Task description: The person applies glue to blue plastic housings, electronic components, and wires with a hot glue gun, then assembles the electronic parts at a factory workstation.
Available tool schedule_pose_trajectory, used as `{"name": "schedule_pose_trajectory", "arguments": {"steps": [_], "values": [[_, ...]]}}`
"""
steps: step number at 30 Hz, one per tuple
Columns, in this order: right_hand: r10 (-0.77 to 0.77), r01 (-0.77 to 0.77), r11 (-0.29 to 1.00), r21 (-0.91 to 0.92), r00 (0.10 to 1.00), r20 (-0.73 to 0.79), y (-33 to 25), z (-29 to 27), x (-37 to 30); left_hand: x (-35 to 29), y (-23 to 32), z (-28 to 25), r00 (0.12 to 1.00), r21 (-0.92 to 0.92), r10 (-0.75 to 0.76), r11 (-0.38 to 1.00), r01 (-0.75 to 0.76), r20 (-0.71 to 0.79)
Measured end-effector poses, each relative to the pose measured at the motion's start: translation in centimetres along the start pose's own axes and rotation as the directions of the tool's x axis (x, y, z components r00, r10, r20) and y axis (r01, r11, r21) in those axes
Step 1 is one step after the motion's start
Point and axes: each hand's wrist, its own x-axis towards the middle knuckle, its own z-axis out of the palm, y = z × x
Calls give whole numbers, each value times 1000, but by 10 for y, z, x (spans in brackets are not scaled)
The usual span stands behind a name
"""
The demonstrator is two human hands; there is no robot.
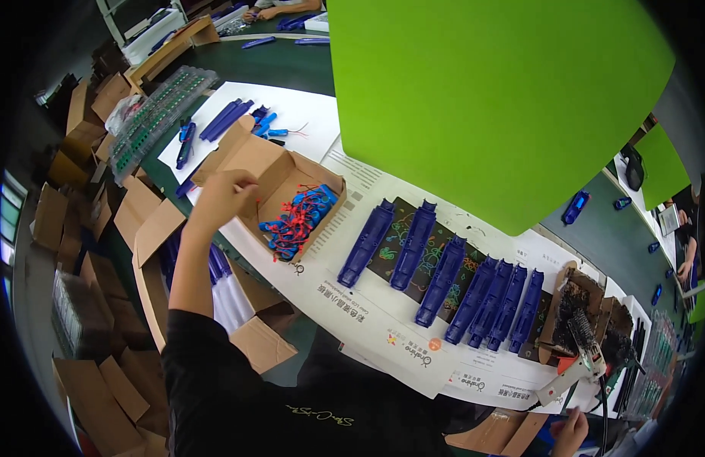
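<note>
My left hand [220,196] reaches up to the near left wall of an open cardboard box [275,164], fingers curled at its rim; I cannot tell if it holds anything. Inside the box lie small blue parts with red wires [299,217]. To the right, several long blue plastic shells [444,276] lie in a row on dark printed cards over white sheets. My right hand [572,431] is low at the bottom right, just below a white hot-glue gun [577,365] that rests by a scorched cardboard stand.
Open cartons [150,228] holding more blue shells stand at my left. A large green panel [490,99] fills the upper right. Trays of green parts [158,114] and loose blue pieces lie at the back. Another person's hands work at the far top.
</note>
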Motion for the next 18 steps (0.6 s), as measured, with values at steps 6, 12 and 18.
{"name": "schedule_pose_trajectory", "arguments": {"steps": [6, 12, 18], "values": [[13, -13, 992, -124, 1000, -3, -36, 50, 49, -20, 108, 69, 994, 1, 105, 994, -105, -4], [-14, -56, 823, 565, 993, 118, -19, 79, 72, -12, 138, 123, 978, 152, 5, 988, -38, 209], [-203, 223, 897, 381, 975, -92, -62, 31, 47, -18, 118, 132, 976, 56, 218, 974, -218, 11]]}}
